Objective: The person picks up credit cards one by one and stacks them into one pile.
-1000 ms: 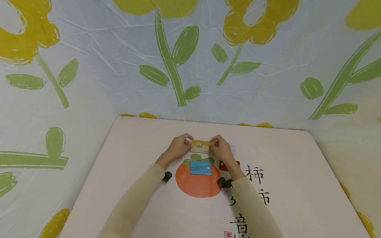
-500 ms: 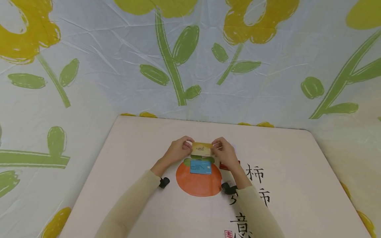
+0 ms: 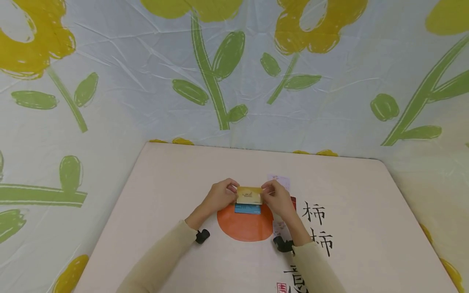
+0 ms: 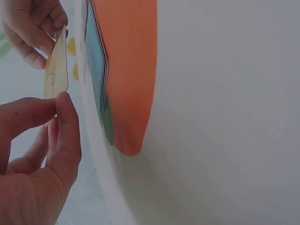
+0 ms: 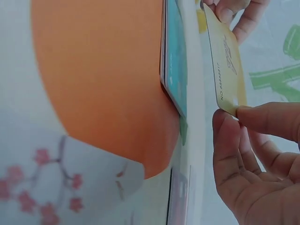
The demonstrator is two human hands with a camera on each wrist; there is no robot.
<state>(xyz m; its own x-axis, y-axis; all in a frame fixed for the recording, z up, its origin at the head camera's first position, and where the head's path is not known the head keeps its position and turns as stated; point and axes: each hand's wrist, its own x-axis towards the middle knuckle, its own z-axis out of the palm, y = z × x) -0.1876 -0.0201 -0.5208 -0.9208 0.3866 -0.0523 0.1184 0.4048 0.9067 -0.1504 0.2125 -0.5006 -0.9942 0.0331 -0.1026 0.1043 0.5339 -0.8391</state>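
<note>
A yellow-gold plastic card [image 3: 250, 195] is pinched at its left end by my left hand [image 3: 221, 196] and at its right end by my right hand [image 3: 277, 198]. The wrist views show the gold card [image 5: 227, 63] raised off the table, thumb and fingertips on its short edges. Just below it, a blue card [image 3: 248, 209] lies on the printed orange fruit, its upper part covered in the head view. Edge-on, the blue card [image 4: 95, 56] tops a small stack of several cards.
A red card [image 3: 294, 202] lies partly behind my right hand. A pale card [image 3: 282, 180] sits beyond it, and a flower-printed card [image 3: 280, 228] nearer me. The pink table mat [image 3: 165, 179] carries printed black characters. Flowered cloth [image 3: 256, 118] hangs behind.
Both hands have brought the gold card toward me, from beyond the blue card to over its far part. More of the pale cards on the right now shows.
</note>
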